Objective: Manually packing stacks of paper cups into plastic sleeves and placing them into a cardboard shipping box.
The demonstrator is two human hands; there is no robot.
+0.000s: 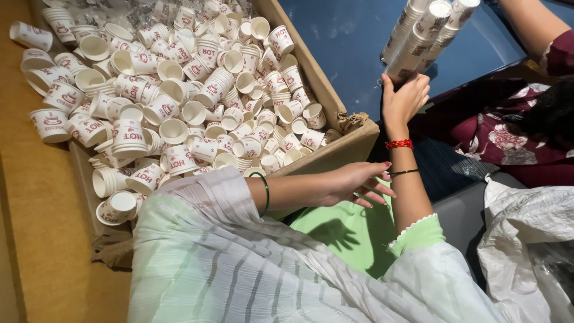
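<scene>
Nearest the camera, a white striped shawl (239, 269) drapes the person's left arm, which reaches rightward over a green cloth (353, 230). The left hand (359, 182) hangs empty, fingers loosely spread, just beside the corner of the cardboard tray (353, 146). The right hand (405, 98) is raised and grips the lower ends of several long nested cup stacks (427, 30), fingers wrapped closed around them above the dark blue surface (347, 42). The tray holds a large heap of loose paper cups (179, 96), most single, a few nested in short runs. Judged from this, only a small share is stacked; the bulk remains unsorted. Another person's patterned maroon sleeve (508, 134) lies to the right.
</scene>
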